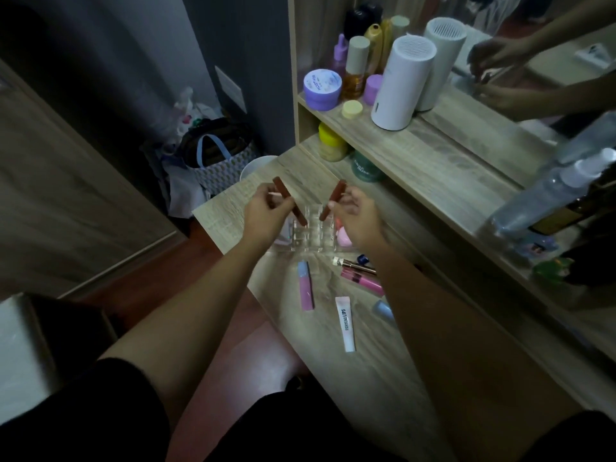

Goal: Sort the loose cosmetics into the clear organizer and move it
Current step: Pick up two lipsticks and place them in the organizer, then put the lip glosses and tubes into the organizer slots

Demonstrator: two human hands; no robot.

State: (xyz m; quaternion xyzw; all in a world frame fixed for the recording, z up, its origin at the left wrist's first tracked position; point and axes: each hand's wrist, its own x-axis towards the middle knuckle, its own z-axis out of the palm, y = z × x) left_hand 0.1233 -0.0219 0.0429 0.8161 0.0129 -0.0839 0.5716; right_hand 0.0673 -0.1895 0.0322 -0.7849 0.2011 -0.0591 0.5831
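Hands, left (263, 211) and right (355, 215), each grip a brown tube (289, 201) above the organizer (308, 236) at frame centre; lower each upright into separate empty slots.

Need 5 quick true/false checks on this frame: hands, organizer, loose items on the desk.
1. Each hand holds a reddish-brown lipstick tube: the left hand holds one tube and the right hand holds the other tube. True.
2. Both tubes are already seated in the clear plastic organizer. False: they are held tilted above it.
3. A white squeeze tube with black lettering lies on the wooden desk. True.
4. The pink lip gloss tube with a light blue cap stands upright in the organizer. False: it lies flat on the desk, nearer the person than the organizer.
5. The tall white cylinder sits on the floor. False: it stands on the shelf.
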